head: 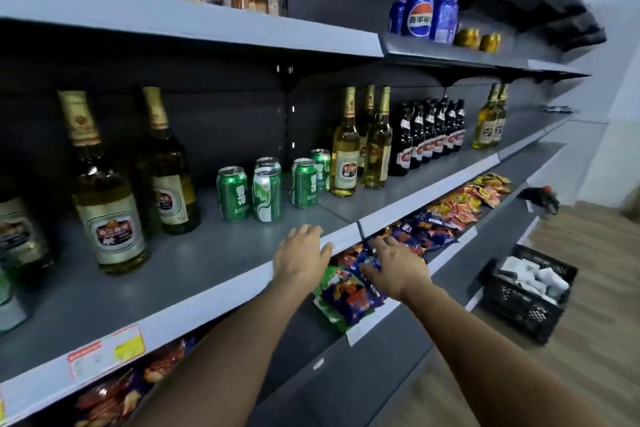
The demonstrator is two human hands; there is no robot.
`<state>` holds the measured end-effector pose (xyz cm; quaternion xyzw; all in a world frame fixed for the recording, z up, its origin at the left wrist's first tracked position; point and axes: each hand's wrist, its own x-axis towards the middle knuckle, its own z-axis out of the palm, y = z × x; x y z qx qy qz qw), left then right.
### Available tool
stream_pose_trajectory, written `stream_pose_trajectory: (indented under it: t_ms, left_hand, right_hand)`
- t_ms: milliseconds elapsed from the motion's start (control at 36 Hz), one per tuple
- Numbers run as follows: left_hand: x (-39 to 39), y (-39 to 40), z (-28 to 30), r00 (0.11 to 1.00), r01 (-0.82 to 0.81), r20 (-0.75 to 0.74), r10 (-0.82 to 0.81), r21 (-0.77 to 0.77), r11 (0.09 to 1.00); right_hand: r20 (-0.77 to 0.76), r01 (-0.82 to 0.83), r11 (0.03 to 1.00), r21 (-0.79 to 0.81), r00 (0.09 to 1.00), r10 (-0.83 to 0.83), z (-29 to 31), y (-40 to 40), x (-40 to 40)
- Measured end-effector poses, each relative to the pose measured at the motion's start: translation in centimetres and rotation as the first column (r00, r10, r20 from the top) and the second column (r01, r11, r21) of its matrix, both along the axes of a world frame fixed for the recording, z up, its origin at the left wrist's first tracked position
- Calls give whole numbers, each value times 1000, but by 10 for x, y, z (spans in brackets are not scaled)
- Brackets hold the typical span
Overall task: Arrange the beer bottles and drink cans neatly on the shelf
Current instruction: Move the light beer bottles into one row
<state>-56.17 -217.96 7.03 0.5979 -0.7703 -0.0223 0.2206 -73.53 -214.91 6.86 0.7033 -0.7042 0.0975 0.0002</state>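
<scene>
Broadly, a grey metal shelf point(194, 263) with a pale front lip runs across a dark back panel, with more grey shelves above and below. On it stand green drink cans point(266, 187) in a loose cluster near the middle, tall gold-foiled beer bottles point(107, 191) spaced apart at the left, three more pale bottles point(360, 146) just right of the cans, then a tight block of dark bottles point(429, 135) and a pair of pale ones point(490, 121) further right. Blue cans point(420, 15) and two gold cans point(478, 40) sit on the shelf above. Both hands are empty with fingers spread: the left hand point(301, 253) lies flat over the shelf's front edge, near the cans but apart from them; the right hand point(396, 267) hovers above bright snack packets point(349, 291) on the lower shelf. A black crate point(523, 302) stands on the wood-look floor point(585, 340) at right.
</scene>
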Motion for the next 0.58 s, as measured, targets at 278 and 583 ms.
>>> stream_pose_trajectory:
  t_ms: [278, 583]
  left_hand:
    - [-17, -89, 18, 980, -193, -63, 189, -49, 980]
    - [-28, -209, 62, 967, -255, -26, 254, -160, 954]
  right_hand:
    - [127, -71, 993, -91, 988, 82, 11, -129, -32]
    - [414, 11, 974, -225, 906, 86, 31, -249, -33]
